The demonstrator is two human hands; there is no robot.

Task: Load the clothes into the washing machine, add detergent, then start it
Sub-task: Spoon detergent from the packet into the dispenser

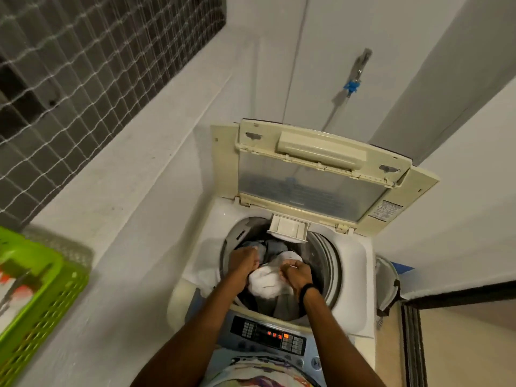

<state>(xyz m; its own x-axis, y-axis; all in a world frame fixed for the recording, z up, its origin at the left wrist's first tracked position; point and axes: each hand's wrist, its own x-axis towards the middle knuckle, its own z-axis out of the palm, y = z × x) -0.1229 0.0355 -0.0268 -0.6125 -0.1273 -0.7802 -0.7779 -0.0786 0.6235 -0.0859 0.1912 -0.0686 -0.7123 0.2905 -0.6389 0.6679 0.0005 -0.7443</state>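
A white top-loading washing machine [354, 263] stands in front of me with its cream lid [312, 174] raised against the wall. Both my arms reach down into the drum. My left hand [244, 259] is closed on a grey-blue garment [272, 247] at the drum's left side. My right hand [297, 273] grips a white cloth [265, 283] bunched between the two hands. More grey clothing [282, 305] lies beneath. The control panel [270, 335] at the front edge shows lit orange digits. A small cream drawer [289, 227] juts out over the drum's far rim.
A green plastic basket [36, 305] holding some items sits on the white ledge at the left. A netted window is above it. A tap with a blue fitting [353, 85] is on the back wall. A white bucket [386, 283] stands right of the machine, beside a doorway.
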